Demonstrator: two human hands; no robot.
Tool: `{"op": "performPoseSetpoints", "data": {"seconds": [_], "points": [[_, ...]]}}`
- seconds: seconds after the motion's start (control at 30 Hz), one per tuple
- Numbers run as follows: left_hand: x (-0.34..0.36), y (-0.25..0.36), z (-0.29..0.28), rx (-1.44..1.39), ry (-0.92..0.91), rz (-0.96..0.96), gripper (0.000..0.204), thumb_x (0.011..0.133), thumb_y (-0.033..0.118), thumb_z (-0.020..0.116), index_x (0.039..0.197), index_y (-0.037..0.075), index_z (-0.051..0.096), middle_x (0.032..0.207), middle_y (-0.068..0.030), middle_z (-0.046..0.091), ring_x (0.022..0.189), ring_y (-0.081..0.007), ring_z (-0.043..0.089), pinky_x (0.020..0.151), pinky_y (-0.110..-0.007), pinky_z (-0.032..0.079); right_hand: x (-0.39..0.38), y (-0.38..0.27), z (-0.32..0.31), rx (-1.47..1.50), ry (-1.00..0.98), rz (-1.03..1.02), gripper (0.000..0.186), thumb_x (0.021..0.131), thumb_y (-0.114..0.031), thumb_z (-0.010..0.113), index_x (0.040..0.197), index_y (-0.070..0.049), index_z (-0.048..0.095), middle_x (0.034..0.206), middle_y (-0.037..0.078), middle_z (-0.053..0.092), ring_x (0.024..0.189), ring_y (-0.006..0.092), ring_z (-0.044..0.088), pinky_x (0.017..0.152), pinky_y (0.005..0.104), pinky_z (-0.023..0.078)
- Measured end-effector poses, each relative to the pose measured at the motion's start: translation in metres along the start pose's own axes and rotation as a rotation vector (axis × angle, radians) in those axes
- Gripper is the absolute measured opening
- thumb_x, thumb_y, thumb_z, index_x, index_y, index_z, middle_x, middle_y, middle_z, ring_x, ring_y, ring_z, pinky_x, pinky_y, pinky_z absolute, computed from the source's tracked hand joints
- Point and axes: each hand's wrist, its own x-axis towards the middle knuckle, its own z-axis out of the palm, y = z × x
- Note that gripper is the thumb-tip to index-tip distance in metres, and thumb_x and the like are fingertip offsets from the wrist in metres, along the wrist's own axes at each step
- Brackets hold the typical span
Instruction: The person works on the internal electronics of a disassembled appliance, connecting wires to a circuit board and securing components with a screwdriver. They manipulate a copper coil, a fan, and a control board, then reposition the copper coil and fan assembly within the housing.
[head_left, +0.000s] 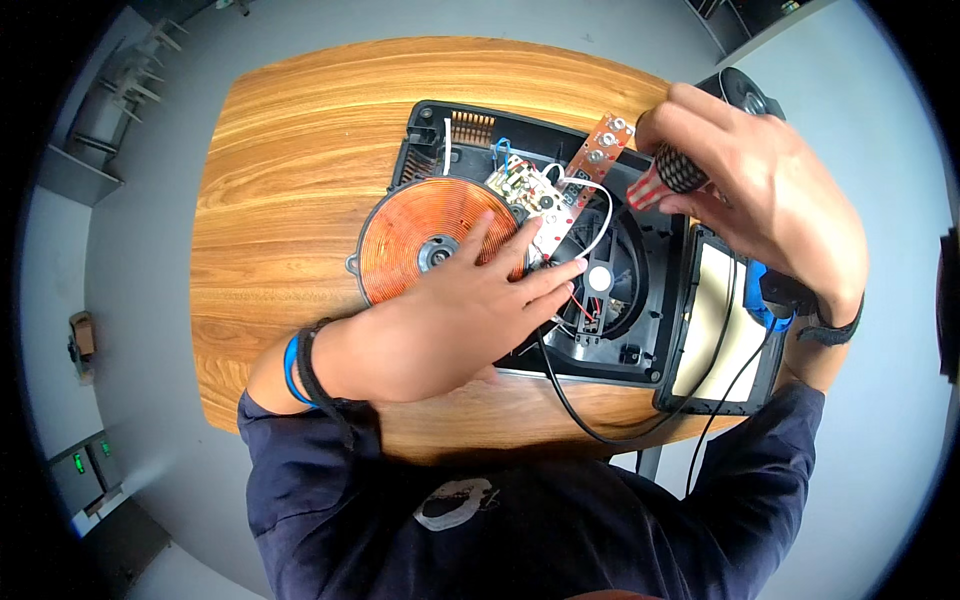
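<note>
An opened black appliance housing [655, 300] with a fan [600, 280] lies in the middle of the wooden table. My left hand [478, 310] rests spread out over the copper coil [395, 240] and the lower edge of the white-topped circuit board [520, 183], near white and black wires. A long brown button board [606, 137] runs up to the right of it. My right hand [745, 185] grips a red-striped tool with a black textured grip, apparently a screwdriver [682, 170], above the housing's upper right; its tip is not clear.
A black panel with a pale plate [710, 345] lies right of the housing, with cables over it. A dark object [740, 90] and a blue item [770, 318] are behind and below my right hand. The table [270, 200] has grey floor around it, with shelving at the far left.
</note>
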Motion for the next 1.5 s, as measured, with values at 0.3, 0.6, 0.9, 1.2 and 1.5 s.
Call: {"op": "performPoseSetpoints", "data": {"seconds": [0.3, 0.6, 0.9, 1.2, 1.5], "points": [[-0.014, -0.014, 0.005, 0.112, 0.024, 0.030, 0.095, 0.091, 0.024, 0.094, 0.174, 0.004, 0.052, 0.191, -0.0044, 0.039, 0.178, -0.0461, 0.025, 0.129, -0.071, 0.045, 0.000, 0.014, 0.006, 0.167, 0.105, -0.061, 0.044, 0.087, -0.004, 0.091, 0.123, 0.000, 0.066, 0.124, 0.013, 0.073, 0.111, 0.0394, 0.082, 0.091, 0.0474, 0.067], [-0.013, -0.011, 0.001, 0.096, -0.027, 0.027, 0.083, 0.098, 0.020, 0.085, 0.173, 0.005, 0.053, 0.188, -0.0069, 0.042, 0.178, -0.0478, 0.025, 0.130, -0.072, 0.044, -0.007, 0.008, 0.013, -0.028, 0.074, 0.071, 0.045, 0.087, -0.018, 0.094, 0.121, 0.000, 0.069, 0.117, 0.013, 0.070, 0.095, 0.0420, 0.080, 0.084, 0.0517, 0.063], [-0.011, -0.013, 0.003, 0.086, -0.017, 0.040, 0.077, 0.101, 0.013, 0.077, 0.174, 0.005, 0.053, 0.188, -0.0079, 0.043, 0.178, -0.0487, 0.025, 0.129, -0.071, 0.046, -0.015, 0.009, 0.007, 0.068, 0.043, -0.030, 0.046, 0.087, -0.017, 0.094, 0.123, -0.003, 0.069, 0.117, 0.010, 0.070, 0.097, 0.0381, 0.079, 0.083, 0.0463, 0.065], [-0.011, -0.011, 0.006, 0.106, 0.007, 0.025, 0.072, 0.102, 0.011, 0.075, 0.171, 0.005, 0.056, 0.187, -0.0078, 0.044, 0.177, -0.0489, 0.029, 0.127, -0.069, 0.048, -0.016, 0.009, 0.011, 0.140, 0.097, -0.078, 0.041, 0.089, -0.001, 0.090, 0.125, -0.003, 0.071, 0.121, 0.013, 0.075, 0.105, 0.0353, 0.083, 0.086, 0.0442, 0.066], [-0.011, -0.010, 0.008, 0.144, 0.035, 0.014, 0.067, 0.104, 0.009, 0.069, 0.170, 0.006, 0.057, 0.187, -0.0076, 0.045, 0.177, -0.0481, 0.030, 0.126, -0.068, 0.048, -0.017, 0.006, 0.011, -0.094, 0.019, 0.106, 0.035, 0.090, -0.002, 0.090, 0.120, -0.006, 0.073, 0.114, 0.011, 0.073, 0.096, 0.0345, 0.081, 0.083, 0.0450, 0.065]]}}
